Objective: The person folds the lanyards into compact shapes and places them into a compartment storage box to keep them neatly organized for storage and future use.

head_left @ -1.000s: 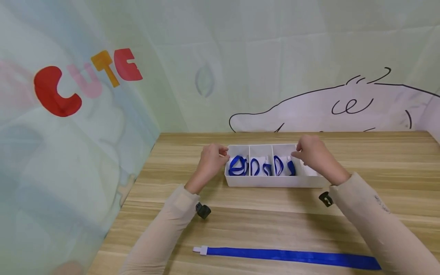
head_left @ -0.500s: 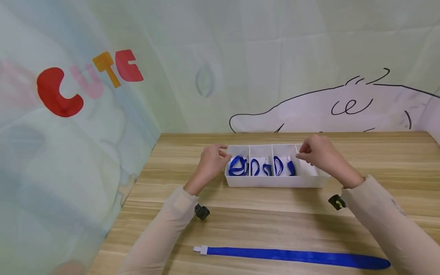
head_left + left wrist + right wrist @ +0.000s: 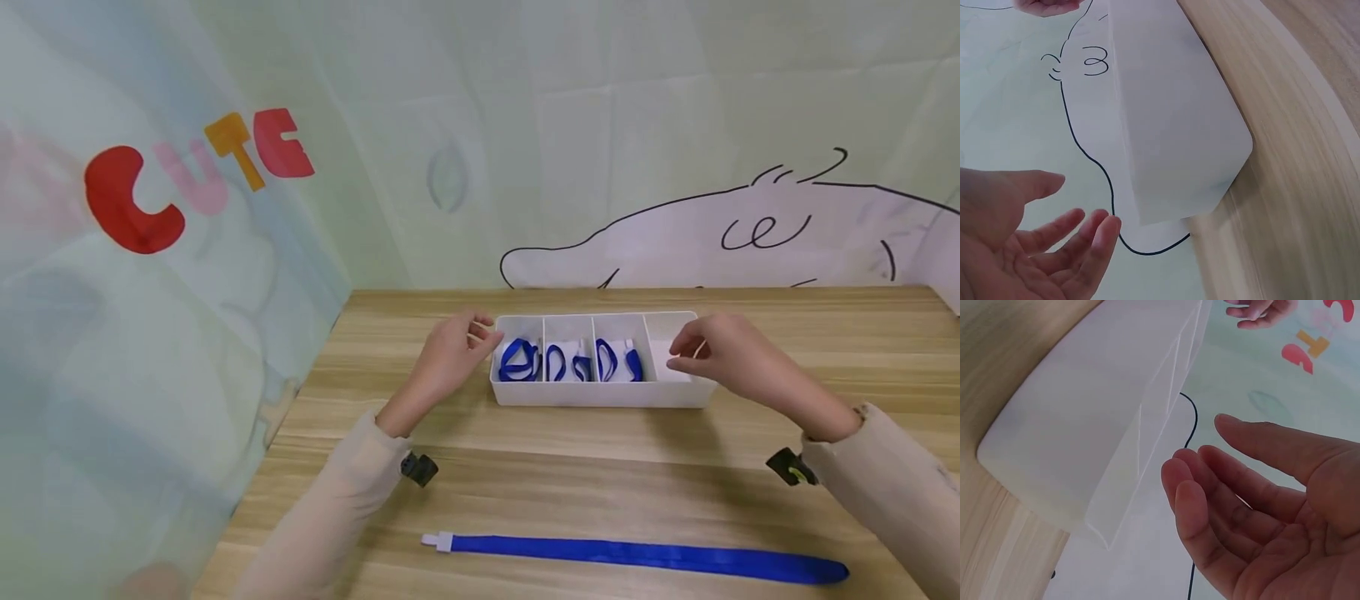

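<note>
A white divided box (image 3: 600,395) stands on the wooden table, seen whole in the head view. Coiled blue lanyards (image 3: 520,362) lie in its three left compartments; the rightmost compartment (image 3: 663,333) holds none. My left hand (image 3: 452,350) hovers by the box's left end, fingers relaxed and holding nothing. Over the right end is my right hand (image 3: 723,354), thumb and fingers loosely bent with a gap between them. Both wrist views show the hands (image 3: 1054,244) (image 3: 1241,506) apart from the box's outer wall. Nearer the front, a blue lanyard (image 3: 645,556) with a white clip (image 3: 437,542) lies stretched out flat.
The wooden table (image 3: 570,475) meets a printed cloth backdrop (image 3: 465,167) at its back edge. Another cloth with coloured letters (image 3: 135,200) hangs along the left side. Small black devices (image 3: 419,469) are worn on both wrists.
My right hand has moved rightward and slightly toward me, uncovering the box's right compartment. My left hand has shifted a little left. The flat lanyard's right end is no longer covered by the sleeve.
</note>
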Demonstrator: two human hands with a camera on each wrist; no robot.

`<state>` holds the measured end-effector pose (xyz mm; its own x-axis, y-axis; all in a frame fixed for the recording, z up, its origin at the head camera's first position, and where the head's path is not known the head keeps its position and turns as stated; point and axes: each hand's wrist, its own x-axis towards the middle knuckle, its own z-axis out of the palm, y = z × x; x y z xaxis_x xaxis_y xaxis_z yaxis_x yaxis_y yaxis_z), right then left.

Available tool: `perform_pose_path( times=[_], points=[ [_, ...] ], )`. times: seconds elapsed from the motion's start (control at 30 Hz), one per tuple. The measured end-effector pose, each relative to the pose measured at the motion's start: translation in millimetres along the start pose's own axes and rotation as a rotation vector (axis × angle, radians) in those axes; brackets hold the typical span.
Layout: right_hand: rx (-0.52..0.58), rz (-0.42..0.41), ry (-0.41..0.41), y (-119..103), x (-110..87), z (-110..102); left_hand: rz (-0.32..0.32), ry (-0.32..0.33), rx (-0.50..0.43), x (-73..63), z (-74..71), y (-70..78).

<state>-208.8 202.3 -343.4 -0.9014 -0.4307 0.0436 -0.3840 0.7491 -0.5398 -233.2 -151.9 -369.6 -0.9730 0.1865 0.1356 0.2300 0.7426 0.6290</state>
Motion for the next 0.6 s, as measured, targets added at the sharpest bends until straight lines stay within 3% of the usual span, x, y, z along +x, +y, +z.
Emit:
perform_pose_path(
  times=[0.13,0.37,0.6],
  points=[
    [-0.009,-0.024,-0.002,2.1,-12.8,1.5,0.059,-0.031,-0.022,-9.2,-6.8,2.1],
    [0.002,-0.021,-0.033,6.0,-32.5,3.1,0.154,-0.136,-0.157,-26.3,-18.3,2.1],
    [-0.012,-0.037,-0.046,15.5,-53.5,1.9,0.169,-0.262,-0.208,-41.8,-27.2,1.2]
  ],
)
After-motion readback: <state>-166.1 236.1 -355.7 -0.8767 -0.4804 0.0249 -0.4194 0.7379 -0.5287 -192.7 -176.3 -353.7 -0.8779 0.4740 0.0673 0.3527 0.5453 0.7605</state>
